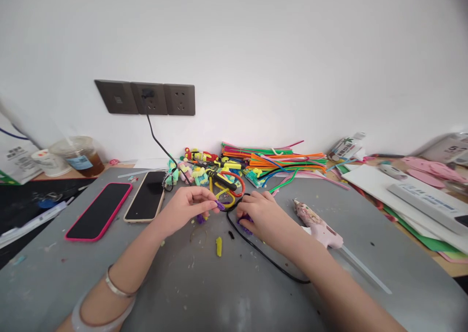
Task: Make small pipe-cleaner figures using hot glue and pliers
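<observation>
Between thumb and fingertips, my left hand [192,206] pinches a small purple pipe-cleaner piece [220,205]. Another purple bit [201,219] shows just below those fingers. My right hand [261,212] is curled down near the table, its fingers closed around purple pipe-cleaner fuzz [246,223] that is partly hidden by the hand. Just beyond both hands lie scissors [234,183] with red and yellow handle loops. A short yellow pipe-cleaner piece [218,246] and a small black bit [231,235] lie on the grey tabletop [204,293] nearer to me.
A pink glue gun [321,227] lies at right, its black cord [270,261] crossing below my right hand. Two phones [100,210] are at left. Bundles of pipe cleaners [285,161] and small fuzzy figures [199,175] line the wall. A drink cup [82,159] stands far left.
</observation>
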`<act>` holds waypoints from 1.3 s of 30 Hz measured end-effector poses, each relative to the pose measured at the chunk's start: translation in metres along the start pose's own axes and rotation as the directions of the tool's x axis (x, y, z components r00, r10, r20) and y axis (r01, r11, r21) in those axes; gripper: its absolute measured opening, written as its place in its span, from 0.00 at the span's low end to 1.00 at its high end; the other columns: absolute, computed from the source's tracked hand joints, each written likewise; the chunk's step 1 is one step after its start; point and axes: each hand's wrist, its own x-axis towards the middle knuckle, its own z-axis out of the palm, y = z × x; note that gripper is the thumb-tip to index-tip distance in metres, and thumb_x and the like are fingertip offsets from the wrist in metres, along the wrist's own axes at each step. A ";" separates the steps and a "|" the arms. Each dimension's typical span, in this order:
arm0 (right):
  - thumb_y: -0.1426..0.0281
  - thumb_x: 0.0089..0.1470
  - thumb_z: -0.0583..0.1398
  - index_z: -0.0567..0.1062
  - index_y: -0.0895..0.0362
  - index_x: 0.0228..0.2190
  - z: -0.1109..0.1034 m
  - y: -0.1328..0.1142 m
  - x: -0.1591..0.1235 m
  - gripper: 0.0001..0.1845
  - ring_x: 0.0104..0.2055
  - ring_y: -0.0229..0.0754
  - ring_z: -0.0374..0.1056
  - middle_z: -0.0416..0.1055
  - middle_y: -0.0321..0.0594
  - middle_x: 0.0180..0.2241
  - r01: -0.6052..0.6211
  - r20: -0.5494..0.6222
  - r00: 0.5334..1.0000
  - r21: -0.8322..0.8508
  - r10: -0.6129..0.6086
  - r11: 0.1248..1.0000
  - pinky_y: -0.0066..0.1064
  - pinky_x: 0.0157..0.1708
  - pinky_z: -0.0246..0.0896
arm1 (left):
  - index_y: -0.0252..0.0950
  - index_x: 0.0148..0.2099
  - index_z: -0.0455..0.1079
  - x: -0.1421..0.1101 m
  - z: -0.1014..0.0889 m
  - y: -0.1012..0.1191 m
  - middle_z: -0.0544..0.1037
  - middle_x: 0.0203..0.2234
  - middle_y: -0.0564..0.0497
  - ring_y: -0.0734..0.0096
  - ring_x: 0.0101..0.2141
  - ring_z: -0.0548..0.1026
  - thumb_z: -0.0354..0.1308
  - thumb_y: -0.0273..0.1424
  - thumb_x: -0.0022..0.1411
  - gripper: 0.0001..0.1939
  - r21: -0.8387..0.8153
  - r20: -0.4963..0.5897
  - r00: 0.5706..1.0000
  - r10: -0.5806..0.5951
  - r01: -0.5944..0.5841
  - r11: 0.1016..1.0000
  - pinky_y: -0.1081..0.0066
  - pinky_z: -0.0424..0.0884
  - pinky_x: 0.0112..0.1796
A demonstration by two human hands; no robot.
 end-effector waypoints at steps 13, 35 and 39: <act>0.81 0.53 0.59 0.78 0.59 0.29 0.003 -0.013 0.015 0.09 0.45 0.54 0.72 0.79 0.51 0.37 -0.165 -0.024 0.986 -0.080 0.164 0.983 0.40 0.42 0.56 | 0.35 0.36 0.72 0.000 0.002 -0.002 0.79 0.25 0.51 0.73 0.24 0.74 0.61 0.40 0.59 0.12 -0.042 -0.007 0.999 0.049 -0.049 0.998 0.76 0.69 0.25; 0.53 0.43 0.71 0.74 0.58 0.27 0.021 0.012 0.020 0.21 0.23 0.33 0.54 0.65 0.31 0.22 -0.037 0.021 0.977 0.997 0.213 0.070 0.27 0.23 0.48 | 0.33 0.37 0.74 0.003 0.015 -0.012 0.82 0.29 0.47 0.75 0.23 0.75 0.64 0.39 0.58 0.13 -0.155 -0.028 1.000 0.003 -0.008 0.988 0.75 0.71 0.26; 0.53 0.47 0.68 0.75 0.58 0.28 0.024 0.008 0.018 0.20 0.23 0.33 0.56 0.66 0.32 0.23 -0.022 0.001 0.988 0.991 0.151 0.131 0.27 0.24 0.50 | 0.33 0.35 0.75 0.002 0.016 -0.011 0.83 0.29 0.47 0.75 0.23 0.75 0.64 0.36 0.58 0.10 -0.117 -0.022 1.000 0.001 -0.003 0.993 0.75 0.72 0.27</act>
